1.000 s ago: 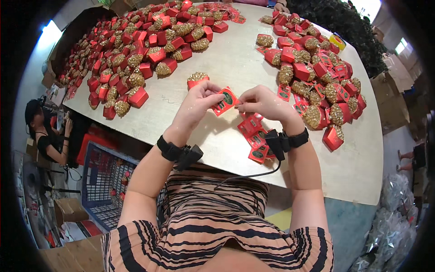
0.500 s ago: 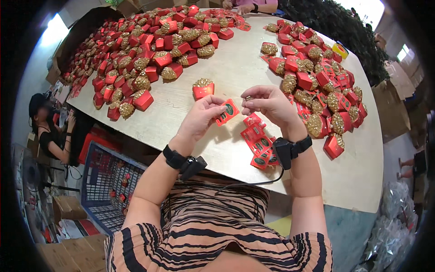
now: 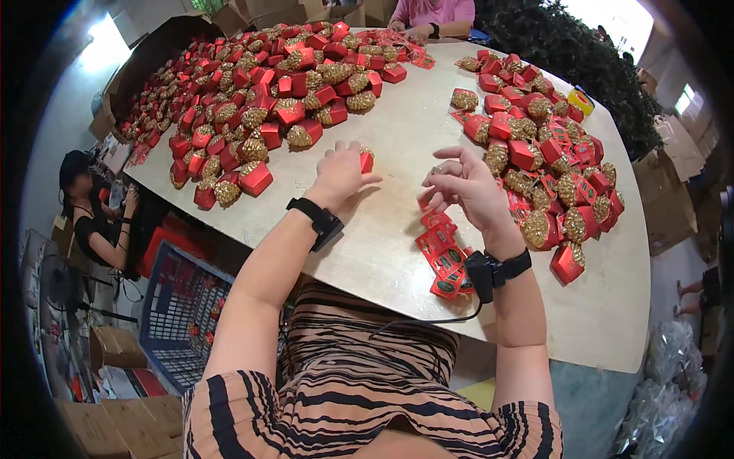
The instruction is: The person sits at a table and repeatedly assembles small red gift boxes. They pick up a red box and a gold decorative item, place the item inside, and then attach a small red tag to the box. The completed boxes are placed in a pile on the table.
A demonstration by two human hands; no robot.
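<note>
My left hand is over the table with its fingers apart, reaching across a small ornament shaped like a red carton of golden glittery fries. The hand partly covers this ornament; I cannot make out a grip on it. My right hand hovers farther right, thumb and fingers bent together around something small and dark that I cannot make out. Just below it, flat red printed tags lie in an overlapping strip, with their upper end partly hidden by my fingers.
A large heap of these ornaments covers the far left of the table. Another heap lies at right, near a yellow tape roll. A blue basket stands below the left edge. Two other people are nearby.
My left hand has moved forward to the ornament, and the red tag no longer shows in it. My right hand has stayed near the tags. The view has shifted slightly.
</note>
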